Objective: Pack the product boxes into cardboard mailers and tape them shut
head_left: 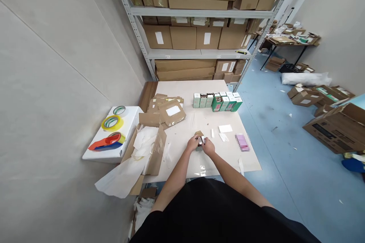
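Near the front middle of the table, a small box [199, 148] sits between my two hands with its brown flap [199, 133] standing up. Something dark and shiny shows at its opening, too small to make out. My left hand [193, 143] grips the box from the left. From the right, my right hand [208, 146] closes its fingers at the box's edge. Farther back stand several green and white boxes [225, 103] in rows, some with open tops. White paper pieces [225, 128] lie to the right of my hands.
Flattened cardboard mailers [172, 112] lie at the back left of the table [182, 159]. An open carton [156, 152] with white wrapping paper stands at the left, beside a white box [111, 151] bearing tape rolls. Behind rises a shelf [199, 54] of cartons.
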A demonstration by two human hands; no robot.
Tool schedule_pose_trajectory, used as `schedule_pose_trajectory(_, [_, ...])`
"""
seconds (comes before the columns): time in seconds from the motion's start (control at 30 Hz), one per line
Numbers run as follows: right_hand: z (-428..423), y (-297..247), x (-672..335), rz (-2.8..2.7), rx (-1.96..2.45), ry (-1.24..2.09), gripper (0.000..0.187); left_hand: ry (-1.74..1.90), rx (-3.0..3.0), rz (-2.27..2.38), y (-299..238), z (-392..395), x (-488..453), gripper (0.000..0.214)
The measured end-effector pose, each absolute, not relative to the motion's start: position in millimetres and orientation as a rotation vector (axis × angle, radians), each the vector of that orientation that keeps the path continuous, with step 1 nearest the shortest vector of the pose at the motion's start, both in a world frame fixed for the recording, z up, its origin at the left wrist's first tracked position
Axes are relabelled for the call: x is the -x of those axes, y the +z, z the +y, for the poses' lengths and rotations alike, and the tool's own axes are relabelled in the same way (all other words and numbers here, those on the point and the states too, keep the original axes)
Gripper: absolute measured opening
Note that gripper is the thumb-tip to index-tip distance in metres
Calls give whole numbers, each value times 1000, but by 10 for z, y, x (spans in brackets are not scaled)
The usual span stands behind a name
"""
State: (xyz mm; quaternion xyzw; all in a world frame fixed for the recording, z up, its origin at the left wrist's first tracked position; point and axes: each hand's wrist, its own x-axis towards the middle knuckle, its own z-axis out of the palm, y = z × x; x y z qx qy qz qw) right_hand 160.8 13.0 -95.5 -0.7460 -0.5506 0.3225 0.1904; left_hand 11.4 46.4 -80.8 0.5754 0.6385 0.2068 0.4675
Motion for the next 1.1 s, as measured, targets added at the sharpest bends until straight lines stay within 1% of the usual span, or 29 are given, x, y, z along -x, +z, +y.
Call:
schedule_pose_trajectory(0.1, [190,-939,-1674,-1465,2097,982,20,559,-1392,1526,-840,444,-47,39])
schedule_pose_trajectory(0.17, [218,-940,-1734,-1376,2060,1049,18,612,-1402,1511,-858,408,-13,40])
schedule_pose_trajectory(0.23, [217,-956,-1799,-1309,2021,1107,21,643,-1419,1481,-872,359,-2,40])
schedule_pose_trajectory(0.3, [184,-982,-1859,-1276,2013,1122,33,653,-1425,1414,-887,308,-8,44])
schedule_pose_trajectory(0.37, [139,-1012,-1910,-1294,2020,1035,45,644,-1435,1320,-911,262,-20,58])
schedule_pose_trajectory(0.4, [119,-1024,-1928,-1327,2008,969,47,628,-1439,1291,-928,242,-25,69])
schedule_pose_trajectory(0.47, [96,-1040,-1950,-1430,1948,864,43,586,-1450,1276,-970,210,-33,90])
schedule_pose_trajectory(0.53, [95,-1042,-1947,-1505,1893,868,36,577,-1464,1292,-1017,182,-40,100])
schedule_pose_trajectory(0.6, [106,-1036,-1924,-1507,1895,910,34,646,-1466,1322,-1056,157,-47,95])
schedule_pose_trajectory(0.67, [115,-1033,-1887,-1457,1936,925,37,739,-1465,1343,-1077,137,-48,83])
schedule_pose_trajectory(0.73, [120,-1035,-1845,-1415,1954,919,40,774,-1473,1331,-1076,133,-36,78])
schedule_pose_trajectory(0.9, [154,-1019,-1754,-1464,1901,928,29,691,-1476,1239,-996,202,1,102])
schedule_pose_trajectory(0.97, [189,-979,-1723,-1533,1917,895,28,701,-1465,1219,-952,241,11,102])
schedule_pose_trajectory(1.1, [304,-844,-1653,-1680,2016,875,30,609,-1489,1226,-875,287,65,92])
